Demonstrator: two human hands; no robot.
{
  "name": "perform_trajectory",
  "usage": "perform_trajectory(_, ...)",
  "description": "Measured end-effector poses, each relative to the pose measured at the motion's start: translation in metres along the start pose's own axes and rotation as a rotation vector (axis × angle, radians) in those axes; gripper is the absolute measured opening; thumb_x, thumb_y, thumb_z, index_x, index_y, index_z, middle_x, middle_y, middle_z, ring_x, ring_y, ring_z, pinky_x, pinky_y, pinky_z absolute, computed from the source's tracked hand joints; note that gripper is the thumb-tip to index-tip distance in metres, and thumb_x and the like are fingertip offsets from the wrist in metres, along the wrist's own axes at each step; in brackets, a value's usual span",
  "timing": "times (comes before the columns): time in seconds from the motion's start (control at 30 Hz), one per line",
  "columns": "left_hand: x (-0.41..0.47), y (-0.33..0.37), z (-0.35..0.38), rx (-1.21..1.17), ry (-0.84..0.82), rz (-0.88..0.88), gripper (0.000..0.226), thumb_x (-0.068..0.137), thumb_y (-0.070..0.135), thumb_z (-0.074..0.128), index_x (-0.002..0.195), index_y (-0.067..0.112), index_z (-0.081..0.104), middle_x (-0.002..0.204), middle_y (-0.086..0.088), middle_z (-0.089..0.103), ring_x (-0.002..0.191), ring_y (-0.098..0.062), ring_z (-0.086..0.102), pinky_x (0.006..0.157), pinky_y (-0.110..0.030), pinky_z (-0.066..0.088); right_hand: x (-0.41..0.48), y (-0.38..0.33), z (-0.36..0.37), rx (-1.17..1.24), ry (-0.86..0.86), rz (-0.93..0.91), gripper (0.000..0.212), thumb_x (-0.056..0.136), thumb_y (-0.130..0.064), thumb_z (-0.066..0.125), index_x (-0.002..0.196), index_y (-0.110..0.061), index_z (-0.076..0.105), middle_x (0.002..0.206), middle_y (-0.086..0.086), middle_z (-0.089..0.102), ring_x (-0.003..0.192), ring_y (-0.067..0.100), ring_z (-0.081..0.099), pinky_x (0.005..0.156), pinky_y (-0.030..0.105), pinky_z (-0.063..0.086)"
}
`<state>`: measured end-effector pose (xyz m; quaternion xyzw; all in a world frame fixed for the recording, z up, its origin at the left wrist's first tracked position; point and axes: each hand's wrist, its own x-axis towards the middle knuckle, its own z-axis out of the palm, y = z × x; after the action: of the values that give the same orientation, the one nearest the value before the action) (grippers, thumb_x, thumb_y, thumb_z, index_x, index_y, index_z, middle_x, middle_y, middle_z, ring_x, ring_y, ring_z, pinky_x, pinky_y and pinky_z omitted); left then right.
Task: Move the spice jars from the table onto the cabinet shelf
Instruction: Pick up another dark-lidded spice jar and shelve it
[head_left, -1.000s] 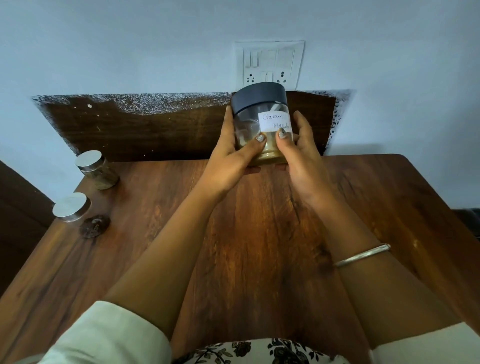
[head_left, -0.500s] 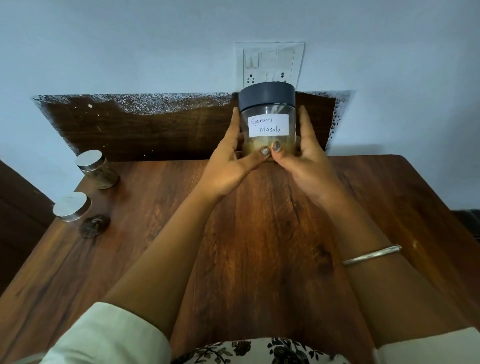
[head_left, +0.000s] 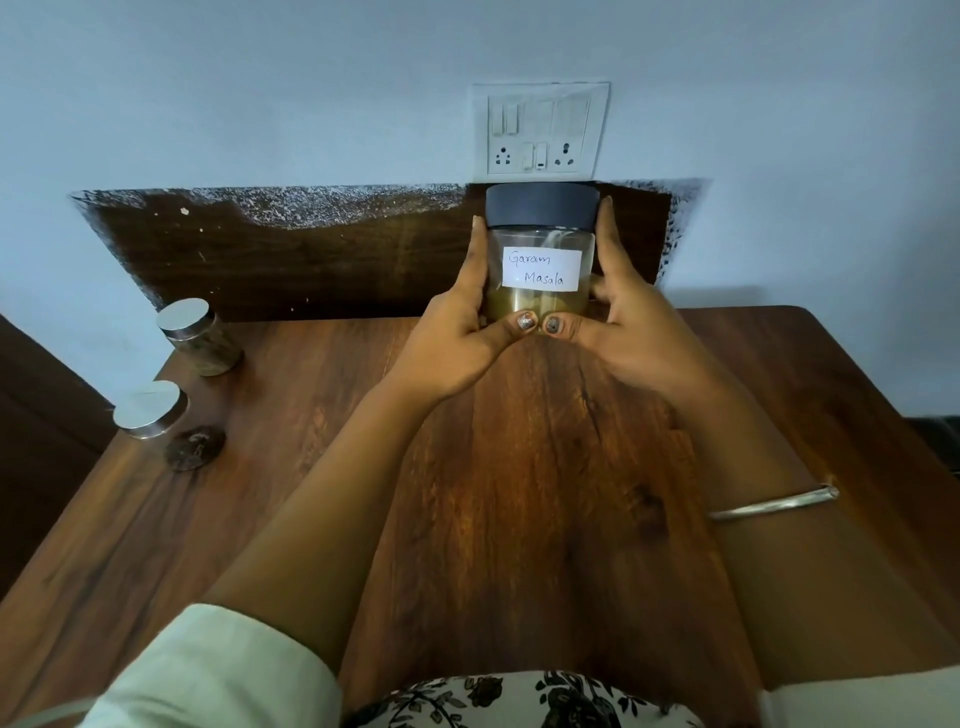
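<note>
In the head view, the garam masala jar (head_left: 540, 260) was upright at the far middle of the desk (head_left: 519, 493), equally near both hands: the left hand (head_left: 457, 338) wrapped its left side, the right hand (head_left: 628, 332) its right, thumbs meeting low in front. Since a second earlier its label had turned to face the camera. Two small jars (head_left: 200, 338) stood far left.

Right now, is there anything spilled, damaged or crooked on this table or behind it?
Nothing is spilled; the Garam Masala jar is upright, lid on, between the left hand and right hand. Only the wooden backboard looks damaged: its top edge is worn to whitish speckles.
</note>
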<state>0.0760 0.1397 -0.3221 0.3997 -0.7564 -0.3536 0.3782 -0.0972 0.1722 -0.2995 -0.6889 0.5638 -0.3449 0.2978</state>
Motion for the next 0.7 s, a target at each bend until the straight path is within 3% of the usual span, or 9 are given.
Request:
perform_trajectory(0.03,0.001,0.000,0.000,0.031,0.003,0.011,0.096,0.083,0.030,0.057,0.149,0.016,-0.011,0.126,0.021,0.045,0.108,-0.006,0.048,0.100,-0.029,0.043,0.000,0.001,0.000,0.001,0.009,-0.006,0.107,0.086,-0.025,0.066,0.146,-0.032,-0.023,0.144,-0.002,0.047,0.125,0.012,0.050,0.110,0.035,0.035)
perform_trajectory(0.13,0.000,0.002,0.001,0.090,0.004,0.056,0.092,0.085,0.029,0.054,0.148,0.015,-0.012,0.132,-0.012,0.055,0.095,-0.001,0.049,0.089,-0.017,0.041,-0.001,0.003,-0.001,0.006,0.034,-0.008,0.106,0.086,-0.025,0.066,0.146,-0.033,-0.021,0.143,-0.001,0.049,0.126,0.012,0.051,0.110,0.035,0.035)
perform_trajectory(0.17,0.000,0.003,0.001,0.102,0.003,0.067,0.091,0.086,0.030,0.053,0.148,0.015,-0.012,0.131,-0.013,0.055,0.095,-0.002,0.051,0.089,-0.017,0.041,-0.001,0.003,-0.002,0.009,0.039,-0.006,0.105,0.087,-0.025,0.066,0.146,-0.033,-0.020,0.142,-0.001,0.049,0.126,0.012,0.051,0.109,0.033,0.035)
perform_trajectory(0.27,-0.001,0.006,0.001,0.131,0.003,0.096,0.091,0.087,0.031,0.052,0.148,0.012,-0.012,0.128,-0.003,0.056,0.111,-0.021,0.058,0.094,-0.027,0.045,-0.004,0.003,-0.002,0.008,0.047,-0.004,0.105,0.087,-0.023,0.066,0.147,-0.032,-0.020,0.141,-0.001,0.050,0.124,0.010,0.052,0.102,0.024,0.035)
perform_trajectory(0.33,-0.002,0.007,0.001,0.164,0.002,0.111,0.092,0.086,0.039,0.051,0.148,0.013,-0.012,0.125,-0.020,0.059,0.107,-0.032,0.060,0.094,-0.038,0.047,-0.005,0.003,-0.002,0.003,0.052,-0.008,0.104,0.087,-0.023,0.065,0.147,-0.032,-0.020,0.141,-0.002,0.050,0.124,0.010,0.052,0.101,0.022,0.034)
perform_trajectory(0.43,-0.004,0.012,0.001,0.215,0.004,0.113,0.094,0.083,0.047,0.047,0.149,0.012,-0.010,0.120,-0.025,0.060,0.102,-0.035,0.062,0.091,-0.042,0.048,-0.006,0.004,-0.003,-0.012,0.066,-0.024,0.105,0.087,-0.023,0.066,0.147,-0.033,-0.019,0.142,-0.002,0.050,0.125,0.012,0.051,0.105,0.028,0.036)
perform_trajectory(0.5,-0.002,0.016,0.001,0.224,0.046,0.114,0.085,0.088,0.036,0.051,0.149,0.010,-0.003,0.123,-0.018,0.061,0.099,-0.032,0.064,0.091,-0.040,0.051,-0.006,0.005,-0.005,-0.029,0.091,-0.037,0.105,0.086,-0.022,0.067,0.147,-0.035,-0.016,0.142,-0.002,0.050,0.124,0.012,0.052,0.107,0.035,0.038)
perform_trajectory(0.6,0.006,0.026,0.000,0.241,0.076,0.124,0.081,0.092,0.018,0.057,0.150,0.008,0.001,0.130,-0.013,0.057,0.108,-0.026,0.062,0.092,-0.023,0.048,-0.007,0.003,-0.013,-0.015,0.136,-0.047,0.106,0.083,-0.016,0.069,0.150,-0.033,-0.013,0.144,-0.003,0.047,0.126,0.011,0.050,0.108,0.036,0.040)
perform_trajectory(0.7,0.015,0.039,0.003,0.293,0.059,0.156,0.091,0.088,0.018,0.063,0.149,0.008,-0.003,0.127,-0.013,0.060,0.107,-0.024,0.061,0.079,-0.003,0.039,-0.007,-0.002,-0.026,-0.021,0.180,-0.056,0.106,0.083,-0.018,0.070,0.150,-0.031,-0.012,0.146,-0.003,0.044,0.127,0.011,0.048,0.107,0.032,0.039)
